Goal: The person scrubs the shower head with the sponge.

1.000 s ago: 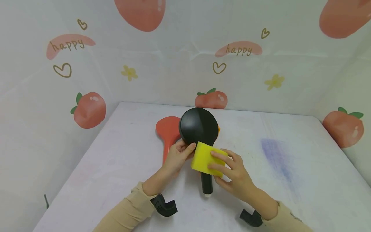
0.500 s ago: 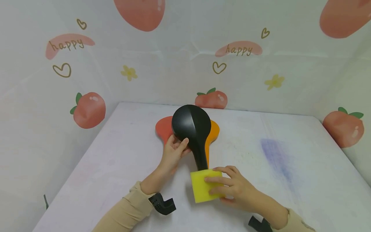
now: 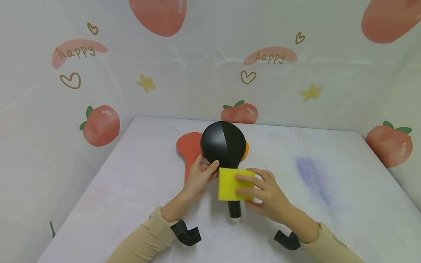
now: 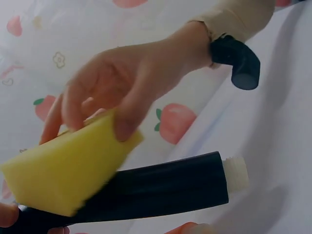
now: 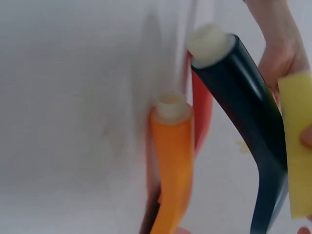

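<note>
A black shower head (image 3: 223,144) is held up off the table, its round head at the far end. My left hand (image 3: 198,177) grips it near the neck, thumb on top. In my right hand (image 3: 269,195) is a yellow sponge (image 3: 227,185), pinched between fingers and thumb and lying against the black handle. The left wrist view shows the sponge (image 4: 68,170) over the handle (image 4: 170,187), whose white threaded end (image 4: 236,173) sticks out. Part of the handle is hidden behind the sponge in the head view.
Behind the black one, a red shower head (image 3: 188,144) lies on the white table (image 3: 131,164) to the left. An orange shower head (image 5: 173,156) lies to the right, mostly hidden in the head view. A purple stain (image 3: 314,179) marks the table's right side. A fruit-printed backdrop stands behind.
The sponge in my right hand slid down to the handle's end, then came back up toward the neck. The black shower head shifted left, then right again, in my left hand.
</note>
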`<state>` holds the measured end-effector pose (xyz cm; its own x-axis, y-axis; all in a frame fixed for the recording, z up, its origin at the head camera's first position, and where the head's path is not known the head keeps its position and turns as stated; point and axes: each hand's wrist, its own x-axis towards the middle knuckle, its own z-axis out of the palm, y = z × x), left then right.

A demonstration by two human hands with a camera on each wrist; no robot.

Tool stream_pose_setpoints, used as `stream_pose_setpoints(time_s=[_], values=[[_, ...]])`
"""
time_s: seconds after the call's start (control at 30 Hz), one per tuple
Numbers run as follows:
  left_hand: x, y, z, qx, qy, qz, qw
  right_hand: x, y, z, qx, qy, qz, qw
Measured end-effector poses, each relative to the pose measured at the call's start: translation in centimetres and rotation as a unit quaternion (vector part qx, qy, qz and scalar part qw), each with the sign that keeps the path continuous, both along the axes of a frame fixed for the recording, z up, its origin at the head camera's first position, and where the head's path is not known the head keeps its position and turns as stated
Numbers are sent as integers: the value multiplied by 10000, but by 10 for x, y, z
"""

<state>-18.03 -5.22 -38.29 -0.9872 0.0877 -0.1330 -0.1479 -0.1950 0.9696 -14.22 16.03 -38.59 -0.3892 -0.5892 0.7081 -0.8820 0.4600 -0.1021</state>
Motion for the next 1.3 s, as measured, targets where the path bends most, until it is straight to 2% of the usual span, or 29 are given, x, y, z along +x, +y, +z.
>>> stream_pose_setpoints(time_s=[0.13,0.2,0.33,0.57,0.73,0.87,1.03,1.2,1.3], values=[[1,1,-2,-46,-63,-93,9999,-3,-2,0,-271,-221,-276,9990],[1,1,-2,-57,-75,-101,9999,-3,-2,-1,-298,-343,-283,9986],[-1,0,-3,104,-104,21,9999,2,1,-5,-77,-518,-32,9986],[-6,-6,-2,436,-1,349,9984,16,8,-15,720,-551,612,9940],[-5,-8,2,457,31,346,9984,16,10,-16,797,-486,761,9927],[-5,-8,3,507,-2,253,9984,11,8,-10,473,-412,562,9964],[-4,-7,0,503,-43,32,9987,0,4,-5,-260,-400,226,9986],[-1,-6,-2,495,20,-234,9985,-11,2,-3,-1146,-676,-122,9910],[0,-6,-2,509,107,-315,9982,-13,3,-5,-1379,-892,-289,9860]])
